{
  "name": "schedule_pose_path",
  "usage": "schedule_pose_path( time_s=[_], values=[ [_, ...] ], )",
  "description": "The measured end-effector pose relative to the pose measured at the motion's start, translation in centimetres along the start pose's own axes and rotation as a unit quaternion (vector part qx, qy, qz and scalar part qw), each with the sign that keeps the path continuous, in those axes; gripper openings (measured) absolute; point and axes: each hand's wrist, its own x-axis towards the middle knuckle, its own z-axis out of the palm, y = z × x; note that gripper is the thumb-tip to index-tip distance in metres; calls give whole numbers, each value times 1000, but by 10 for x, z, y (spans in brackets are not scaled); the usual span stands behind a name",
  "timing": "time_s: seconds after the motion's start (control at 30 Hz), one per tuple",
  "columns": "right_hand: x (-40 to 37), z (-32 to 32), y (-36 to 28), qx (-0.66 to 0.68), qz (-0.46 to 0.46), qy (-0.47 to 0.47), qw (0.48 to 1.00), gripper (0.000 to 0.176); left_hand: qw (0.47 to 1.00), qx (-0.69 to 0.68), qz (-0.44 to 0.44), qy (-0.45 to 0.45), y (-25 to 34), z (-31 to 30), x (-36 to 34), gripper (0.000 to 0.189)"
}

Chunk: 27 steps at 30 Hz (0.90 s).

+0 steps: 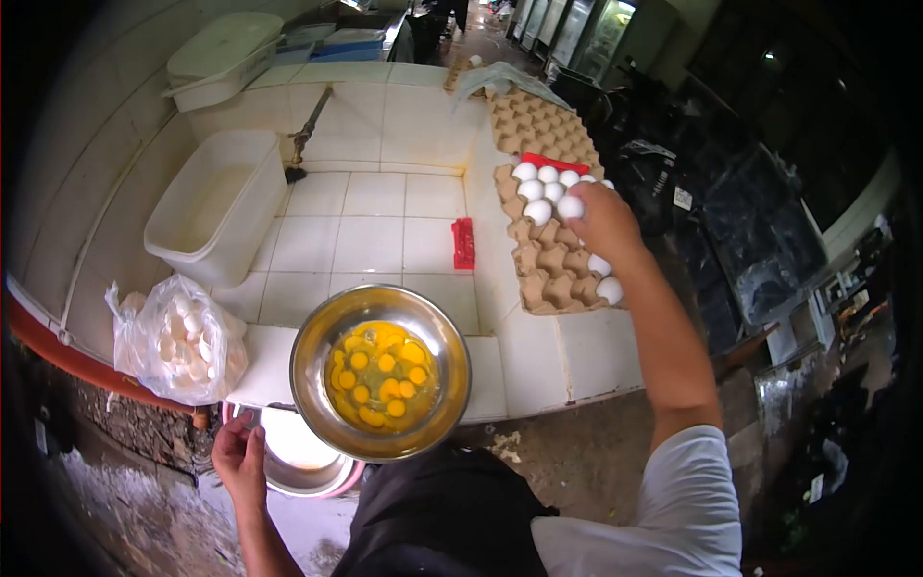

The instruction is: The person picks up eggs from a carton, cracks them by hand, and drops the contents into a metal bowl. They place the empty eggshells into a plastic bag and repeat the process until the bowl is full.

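Observation:
On the right, my right hand reaches over a cardboard egg tray, its fingers closed on a white egg. More white eggs sit in the tray around it. A steel bowl with several cracked yolks rests at the tiled edge in front of me. My left hand is at the lower left, beside the bowl, thumb and fingers apart with nothing visible between them. Left of the bowl lies a clear plastic bag of eggshells.
A white basin stands below my left hand's side. In the tiled sink are a white tub and a red object. A tap is on the back wall, a lidded container at the upper left.

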Motion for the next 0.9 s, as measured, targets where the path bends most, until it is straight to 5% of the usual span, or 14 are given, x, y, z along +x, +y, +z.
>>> schedule_pose_path(
  time_s=[0.03, 0.07, 0.13, 0.23, 0.3, 0.4, 0.47, 0.5, 0.53, 0.6, 0.67, 0.73, 0.83, 0.9],
  values=[
    [-6, 0, 4, -1, 2, 0, 1000, 40, 1000, -1, 9, -3, 6, 2, -1, 22],
    [-15, 1, 11, 158, 53, 77, 983, 38, 1000, -1, 18, -6, 9, 3, -1, 22],
    [-43, -16, 1, 402, 177, 152, 885, 33, 999, -2, 38, -11, 2, 0, 5, 23],
    [-109, -43, 1, 711, 315, 98, 622, 40, 998, -11, 53, -27, 7, 2, 15, 24],
    [-162, -48, 7, 803, 305, 53, 510, 45, 997, -21, 55, -47, 15, 7, 24, 25],
    [-228, -47, -15, 777, 360, 79, 511, 42, 994, -57, 57, -79, 21, 10, 37, 26],
    [-248, -39, -52, 540, 419, 171, 709, 35, 994, -25, 83, -67, 26, 12, 47, 26],
    [-263, -29, -57, 468, 369, 193, 780, 32, 993, -23, 89, -68, 26, 13, 52, 24],
    [-276, -19, -54, 462, 377, 197, 779, 32, 993, -22, 96, -67, 26, 12, 57, 23],
    [-289, -7, -52, 236, 185, 221, 928, 39, 991, -28, 106, -79, 30, 15, 62, 23],
    [-292, -18, -60, 257, 218, 192, 922, 43, 989, -1, 126, -79, 35, 18, 63, 24],
    [-290, -19, -58, 137, 134, 249, 949, 42, 988, 4, 125, -86, 35, 18, 63, 25],
    [-287, -4, -59, 187, 183, 164, 951, 40, 987, 11, 131, -93, 36, 19, 60, 26],
    [-288, -1, -61, 227, 196, 192, 935, 43, 988, 13, 114, -102, 39, 19, 53, 25]
  ],
)
